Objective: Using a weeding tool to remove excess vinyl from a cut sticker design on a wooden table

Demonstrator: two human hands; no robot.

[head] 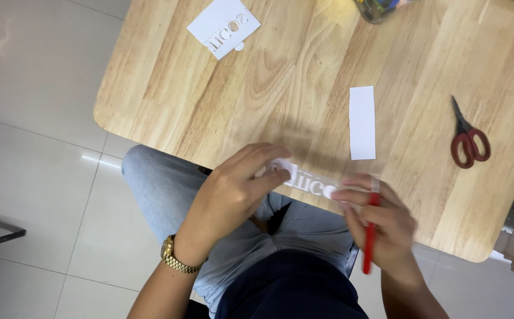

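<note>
Fingers of the left hand [233,189] pinch one end of a white paper strip [310,182]; right hand [381,221] closed around a red craft knife [370,233], pressing the strip's other end.

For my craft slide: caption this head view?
Left hand and right hand, gripping a red tool, hold a paper strip.

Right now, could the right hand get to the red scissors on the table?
Probably yes. The red scissors lie on bare table beyond the right hand, nothing between, but that hand already holds a red tool and paper strip.
</note>
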